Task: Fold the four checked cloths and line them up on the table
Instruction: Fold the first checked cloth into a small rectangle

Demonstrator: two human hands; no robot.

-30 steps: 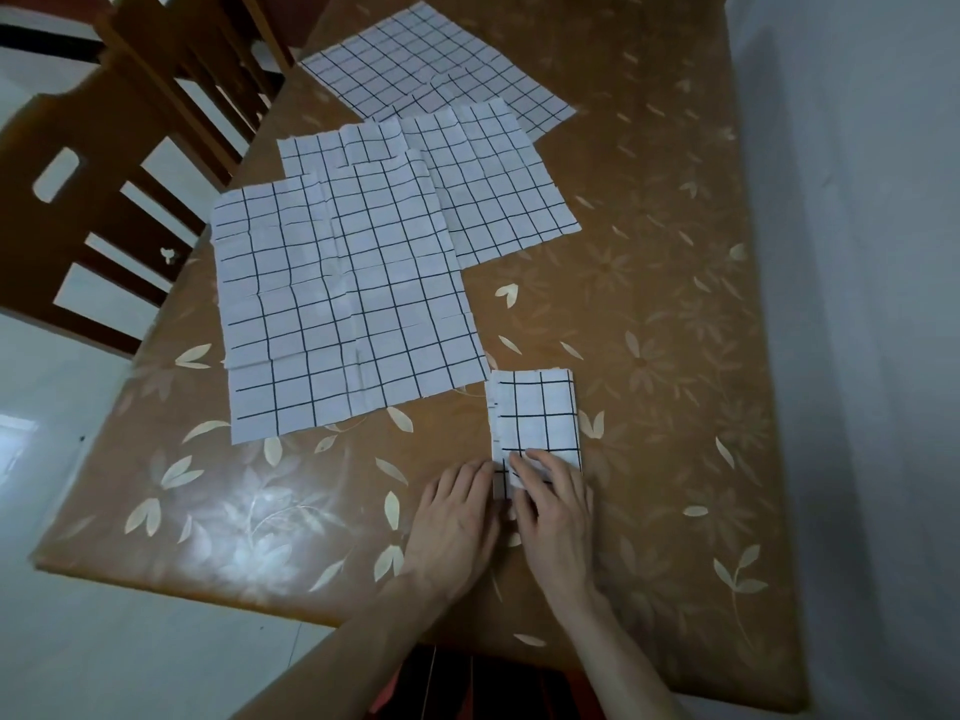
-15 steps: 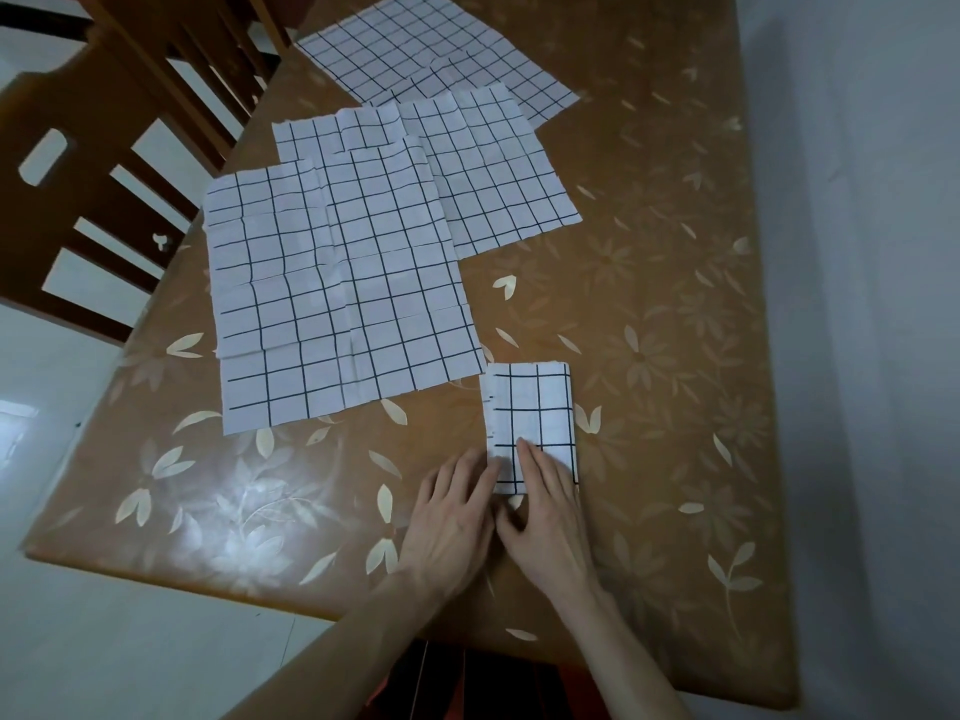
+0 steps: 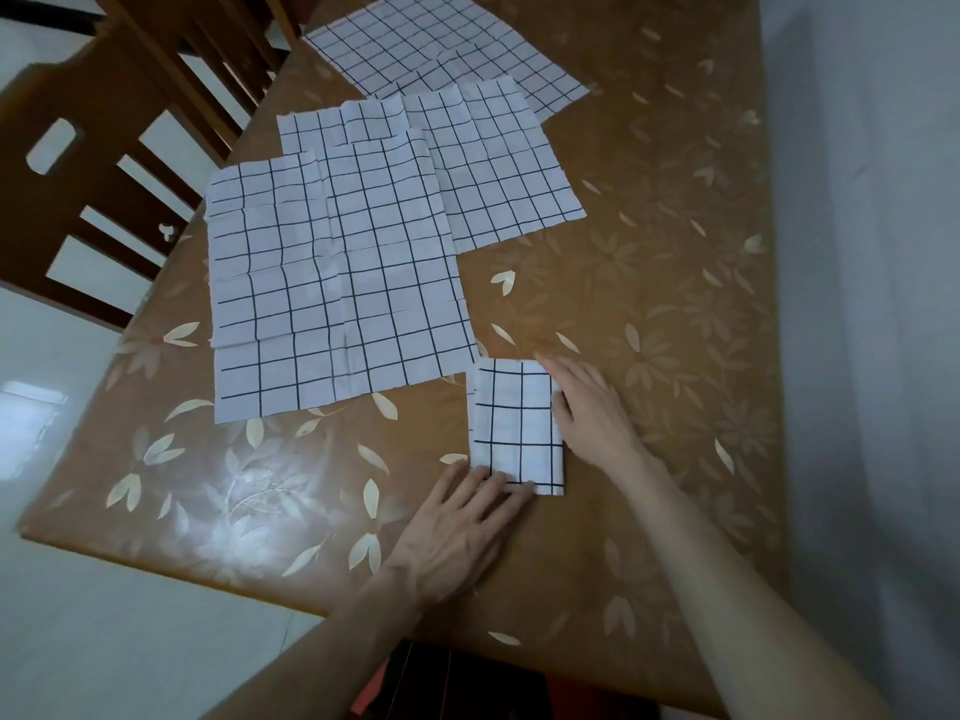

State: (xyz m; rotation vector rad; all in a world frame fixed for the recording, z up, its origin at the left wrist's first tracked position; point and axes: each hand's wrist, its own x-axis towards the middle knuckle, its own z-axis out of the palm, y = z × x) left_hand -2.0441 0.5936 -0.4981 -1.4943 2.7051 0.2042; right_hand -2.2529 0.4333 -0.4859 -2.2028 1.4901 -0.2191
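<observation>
Folded cloth (image 3: 517, 426): lay as a small upright rectangle near the front edge of the table (image 3: 649, 252), just right of the nearest flat cloth's lower right corner.
Left hand (image 3: 457, 532): rested palm down on the table, its straight fingers (image 3: 501, 483) lying close together and pressing the folded cloth's near edge.
Right hand (image 3: 589, 407): lay flat against the folded cloth's right edge, fingers extended and slightly spread, fingertips near the top right corner (no pinch visible).
Nearest flat cloth (image 3: 332, 283): spread open and creased on the left half of the table, overlapping the cloth behind it.
Middle flat cloth (image 3: 498, 163): spread open behind and to the right of the nearest one, its near left part covered by it.
Far flat cloth (image 3: 441, 44): spread open at the far end, its near edge tucked under the middle cloth.
Table: brown, glossy, with a pale leaf and flower pattern.
Chair (image 3: 104, 148): wooden, slatted back, standing at the table's left side.
Wall (image 3: 872, 304): pale, along the table's right side.
</observation>
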